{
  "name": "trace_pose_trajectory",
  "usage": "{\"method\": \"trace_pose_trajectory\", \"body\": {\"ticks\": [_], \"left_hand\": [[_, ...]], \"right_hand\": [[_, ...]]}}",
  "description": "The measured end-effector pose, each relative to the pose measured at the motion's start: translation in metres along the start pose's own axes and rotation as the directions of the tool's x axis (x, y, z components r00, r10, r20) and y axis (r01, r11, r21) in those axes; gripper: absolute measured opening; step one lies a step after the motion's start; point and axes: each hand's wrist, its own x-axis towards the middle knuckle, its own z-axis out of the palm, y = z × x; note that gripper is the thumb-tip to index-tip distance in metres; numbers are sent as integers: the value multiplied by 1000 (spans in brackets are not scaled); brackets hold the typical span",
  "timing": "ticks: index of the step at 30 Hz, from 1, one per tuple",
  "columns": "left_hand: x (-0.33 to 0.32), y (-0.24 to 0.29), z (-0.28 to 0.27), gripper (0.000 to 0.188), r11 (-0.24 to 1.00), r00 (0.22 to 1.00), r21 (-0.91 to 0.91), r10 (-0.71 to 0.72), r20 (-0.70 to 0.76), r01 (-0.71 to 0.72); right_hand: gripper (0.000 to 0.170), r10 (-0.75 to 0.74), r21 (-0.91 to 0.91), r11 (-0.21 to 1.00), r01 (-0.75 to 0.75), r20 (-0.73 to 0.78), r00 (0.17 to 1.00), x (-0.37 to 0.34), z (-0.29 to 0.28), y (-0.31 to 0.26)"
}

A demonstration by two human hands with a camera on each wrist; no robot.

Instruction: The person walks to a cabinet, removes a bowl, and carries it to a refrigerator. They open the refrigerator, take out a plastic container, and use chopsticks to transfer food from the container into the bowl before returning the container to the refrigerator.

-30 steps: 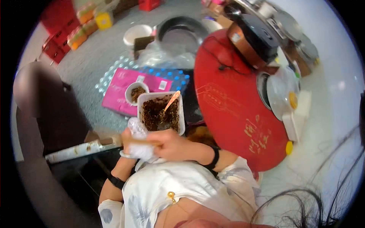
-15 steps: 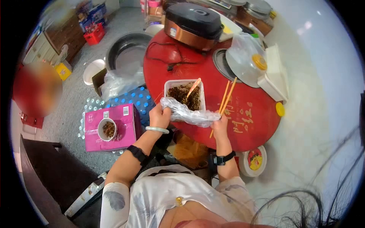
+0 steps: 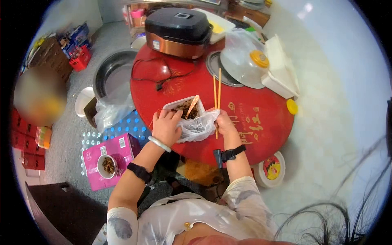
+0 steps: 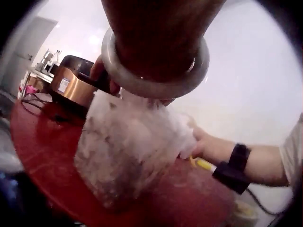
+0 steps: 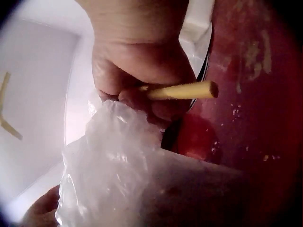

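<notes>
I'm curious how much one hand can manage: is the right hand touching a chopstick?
Touching. The right wrist view shows the right hand gripping a chopstick, its end jutting from the grip.

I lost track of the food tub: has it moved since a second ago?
Yes: rightward, judged by the red table. In the head view, the tub then showed left of the table's edge; now it shows over the table.
</notes>
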Motion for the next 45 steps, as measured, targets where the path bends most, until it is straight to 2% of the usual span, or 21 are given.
{"method": "trace_pose_trajectory", "body": {"ticks": [3, 5, 6, 11, 13, 15, 17, 22, 23, 25, 26, 27, 29, 31, 33, 35, 37, 39, 41, 43, 45], "left_hand": [[4, -15, 21, 36, 970, 955, -211, -53, 290, 117], [5, -26, 20, 23, 565, 821, -632, -159, 548, 531], [6, -32, 14, 20, 500, 775, -643, -94, 625, 580], [7, -31, 1, 16, 224, 781, -766, 32, 624, 603], [10, -35, 0, 19, 138, 694, -714, 170, 699, 686], [4, -38, -4, 22, 65, 738, -749, 138, 661, 659], [-3, -39, -6, 24, -431, 777, -723, -73, 625, 540], [-24, -43, 5, 28, -393, 802, -745, -31, 597, 539], [-18, -27, -12, 28, -321, 775, -756, -95, 625, 570], [-22, -27, -21, 29, -77, 683, -678, 91, 725, 731], [-25, -18, -26, 29, -127, 687, -675, 138, 714, 727], [-35, -21, -22, 21, 23, 644, -658, 186, 742, 752], [-53, -18, -15, 12, 75, 802, -818, 164, 575, 571], [-51, -12, -18, 9, -21, 876, -893, 201, 437, 450], [-59, -6, -17, 15, -560, 933, -758, 80, 350, 333], [-72, -13, -27, 23, -621, 892, -689, 38, 450, 374], [-92, -25, -22, 26, -379, 741, -670, 68, 668, 638], [-106, -27, -15, 20, -284, 736, -697, 50, 675, 659], [-105, -28, -19, 14, -65, 801, -813, -143, 582, 579], [-99, -39, -20, 14, -159, 855, -861, -128, 503, 483], [-82, -43, -19, 13, 36, 915, -923, -151, 374, 383]], "right_hand": [[11, 17, -57, 998, -13, 68, 998, 2, -7, -9], [14, 39, 18, 999, -40, 63, 997, 6, -14, -8], [12, 28, 86, 996, -34, 70, 997, 7, -15, -5], [10, 66, 81, 993, -80, 168, 984, 13, -19, -5], [11, 23, 16, 1000, -25, 94, 995, 17, -8, -4], [11, 29, -22, 999, -28, 50, 998, 22, -4, -7], [11, 32, -54, 998, -31, 2, 1000, 25, -2, -5], [12, -55, -160, 986, 44, -61, 997, 4, 5, -17], [12, -47, -164, 986, 36, -65, 997, -9, 8, -25], [8, -71, -317, 948, 26, -131, 989, -35, 9, -38], [7, -115, -144, 985, 91, -162, 980, -37, -1, -27], [7, -112, -147, 985, 88, -166, 980, -45, -5, -24], [6, -61, 364, 926, 97, -110, 992, -60, -12, -19], [5, -53, 442, 891, 104, -127, 990, -55, -28, 4], [6, 82, 481, 876, 13, -174, 981, -49, -33, 11], [7, 6, 416, 905, 83, -209, 978, -44, -30, 19], [8, 64, 416, 906, 82, -326, 943, -38, -27, 26], [7, 9, 514, 851, 104, -213, 977, -33, -27, 33], [10, 55, 579, 810, 98, -241, 969, -29, -27, 34], [12, -58, 568, 803, 182, -230, 971, -21, -27, 27], [14, -88, 309, 937, 164, -245, 966, -12, -19, 8]]}}
